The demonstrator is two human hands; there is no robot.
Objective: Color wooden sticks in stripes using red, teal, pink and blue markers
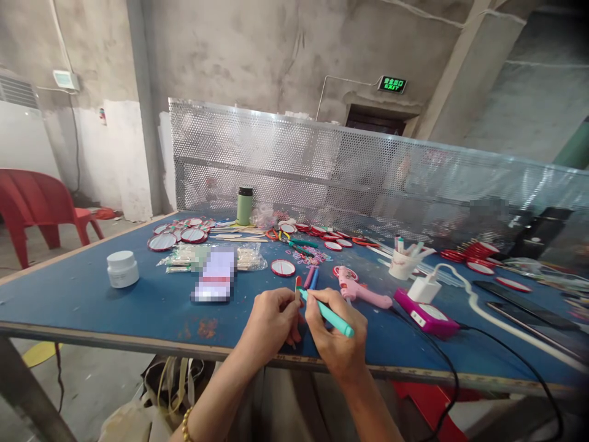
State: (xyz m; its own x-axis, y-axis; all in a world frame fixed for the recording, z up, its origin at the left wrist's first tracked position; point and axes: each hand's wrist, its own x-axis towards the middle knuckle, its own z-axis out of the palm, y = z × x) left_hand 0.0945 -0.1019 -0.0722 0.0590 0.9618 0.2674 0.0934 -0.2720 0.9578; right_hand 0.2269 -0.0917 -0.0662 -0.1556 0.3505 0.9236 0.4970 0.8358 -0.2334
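Note:
Near the front edge of the blue table, my left hand (275,316) pinches a small wooden craft stick (298,285) upright; its top end is red. My right hand (339,331) grips a turquoise marker (332,316) like a pen, its tip at the stick. Just beyond the fingers lie a blue marker (315,279) and a dark pink one (309,276). A round red-rimmed mirror (283,267) rests behind my left hand. To the right of the markers lies a pink glue gun (363,292).
A magenta power strip (426,314) with trailing cables sits at right, near a paper cup of pens (399,265). At left stand a white jar (122,269) and a blurred phone (215,274). A green bottle (245,207) stands before the perforated metal screen (276,153).

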